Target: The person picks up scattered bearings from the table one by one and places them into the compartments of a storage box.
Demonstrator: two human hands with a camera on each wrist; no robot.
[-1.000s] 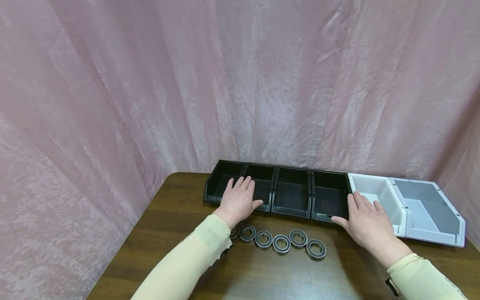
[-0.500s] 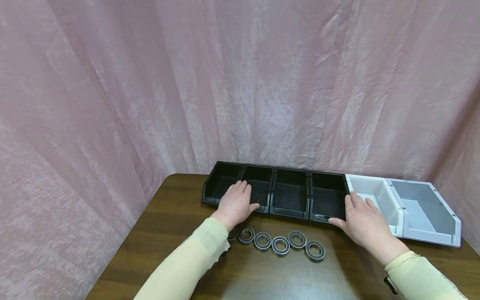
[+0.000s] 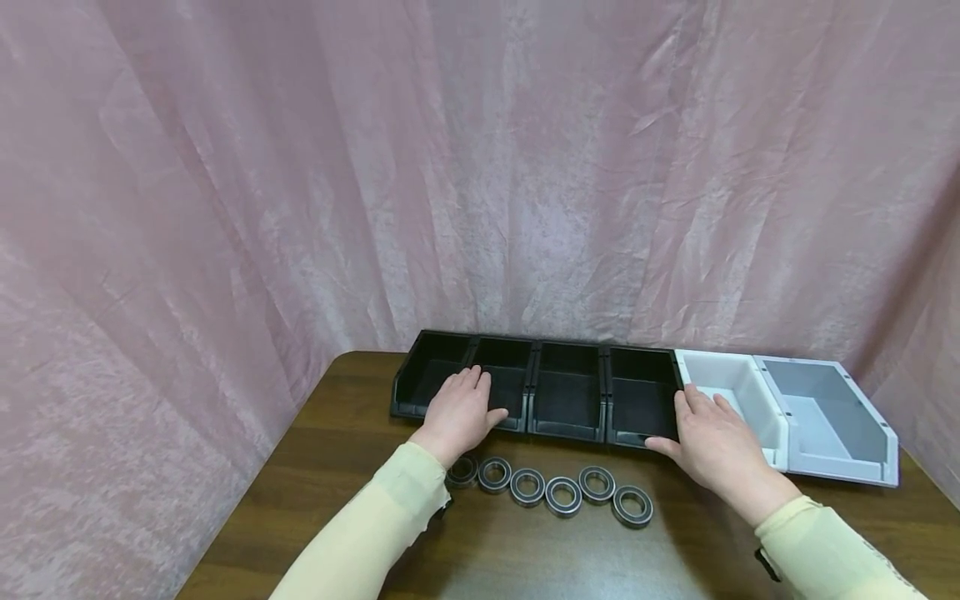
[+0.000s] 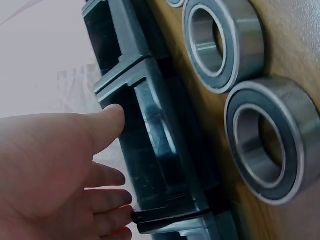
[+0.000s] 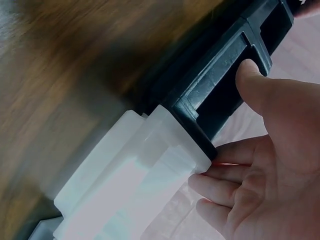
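A row of black storage bins (image 3: 567, 396) stands at the back of the wooden table, joined at its right by a white bin (image 3: 776, 421) and a light grey bin (image 3: 832, 425). My left hand (image 3: 454, 417) lies over the front of the left black bins, fingers extended and thumb out to the side. My right hand (image 3: 716, 446) straddles the walls where black meets white, its thumb over the last black bin and its fingers over the white one. In the right wrist view those fingers (image 5: 217, 190) touch the white bin's edge. Neither hand lifts anything.
Several metal ball bearings (image 3: 527, 487) lie in an uneven line on the table (image 3: 315, 467) in front of the black bins. The leftmost is partly covered by my left wrist. A pink curtain (image 3: 525, 183) hangs directly behind the bins.
The whole bin row has slid left, together with both hands. The bearings have stayed about where they were, and more of the leftmost one shows.
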